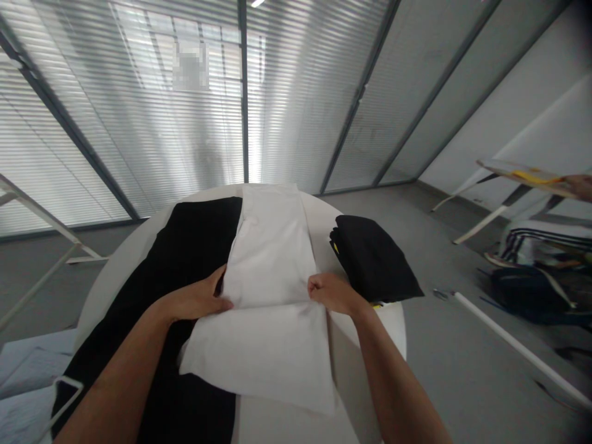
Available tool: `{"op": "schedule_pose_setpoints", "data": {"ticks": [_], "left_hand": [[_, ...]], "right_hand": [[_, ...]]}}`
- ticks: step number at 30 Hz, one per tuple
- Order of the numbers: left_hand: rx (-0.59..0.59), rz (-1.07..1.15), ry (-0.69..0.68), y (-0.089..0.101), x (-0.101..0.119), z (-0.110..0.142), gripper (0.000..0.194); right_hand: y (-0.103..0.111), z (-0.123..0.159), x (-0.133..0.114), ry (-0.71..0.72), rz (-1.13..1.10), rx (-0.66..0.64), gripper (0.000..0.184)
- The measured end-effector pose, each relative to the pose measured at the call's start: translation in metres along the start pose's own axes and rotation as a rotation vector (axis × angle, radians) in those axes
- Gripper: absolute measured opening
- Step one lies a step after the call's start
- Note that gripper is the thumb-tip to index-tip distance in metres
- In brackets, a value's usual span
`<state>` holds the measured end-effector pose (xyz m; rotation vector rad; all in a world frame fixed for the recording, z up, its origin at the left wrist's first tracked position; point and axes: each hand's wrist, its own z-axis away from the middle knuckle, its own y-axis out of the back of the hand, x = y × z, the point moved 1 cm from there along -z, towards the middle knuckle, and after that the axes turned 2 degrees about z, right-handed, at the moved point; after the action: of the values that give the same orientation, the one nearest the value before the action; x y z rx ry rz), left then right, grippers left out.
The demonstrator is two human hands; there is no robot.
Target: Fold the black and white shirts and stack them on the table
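A white T-shirt (272,246) lies in a long folded strip across the round table, its near part turned sideways with what looks like a sleeve at the lower left. My left hand (203,299) grips its left edge at a crosswise fold, thumb on top and the other fingers partly hidden. At the same fold's right end, my right hand (335,293) is closed on the cloth with curled fingers. Black cloth (198,234) is spread flat under and left of the shirt. A folded black stack (374,256) with bits of yellow lies just beyond my right hand.
The white round table (391,327) curves close by the black stack. On the floor at right are a white pole (518,345) and a dark bag (531,293). Another person's hand (580,185) rests at a far table. Blinds (296,92) cover the glass wall ahead.
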<state>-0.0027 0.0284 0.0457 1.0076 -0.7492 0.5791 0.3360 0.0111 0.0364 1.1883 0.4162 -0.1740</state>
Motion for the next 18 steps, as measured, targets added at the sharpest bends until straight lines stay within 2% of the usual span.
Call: {"op": "schedule_pose_setpoints", "data": {"ticks": [4, 6, 9, 11, 15, 16, 17, 18], "left_hand": [[0.082, 0.011, 0.132, -0.012, -0.003, -0.017, 0.087], [0.146, -0.032, 0.116, -0.018, -0.005, -0.025, 0.081], [0.185, -0.052, 0.043, -0.021, -0.008, -0.030, 0.073], [0.130, 0.018, 0.035, -0.018, -0.009, -0.026, 0.072], [-0.212, 0.153, 0.116, -0.008, -0.005, -0.011, 0.072], [-0.258, 0.152, 0.126, -0.007, -0.004, -0.009, 0.069], [-0.249, 0.136, 0.129, -0.007, -0.002, -0.010, 0.063], [-0.186, 0.104, 0.128, -0.008, -0.001, -0.012, 0.057]], "right_hand": [[-0.007, -0.004, -0.004, -0.126, 0.150, 0.157, 0.023], [-0.010, -0.006, -0.001, -0.156, 0.169, 0.207, 0.026], [-0.010, -0.008, 0.005, -0.102, 0.154, 0.196, 0.026], [-0.007, -0.007, 0.009, -0.048, 0.127, 0.168, 0.023], [0.000, -0.003, 0.006, 0.012, 0.051, 0.003, 0.018], [0.001, -0.002, 0.004, 0.001, 0.051, -0.003, 0.018], [0.001, -0.002, 0.001, -0.028, 0.065, 0.023, 0.017], [0.001, -0.002, 0.000, -0.070, 0.088, 0.076, 0.018]]}}
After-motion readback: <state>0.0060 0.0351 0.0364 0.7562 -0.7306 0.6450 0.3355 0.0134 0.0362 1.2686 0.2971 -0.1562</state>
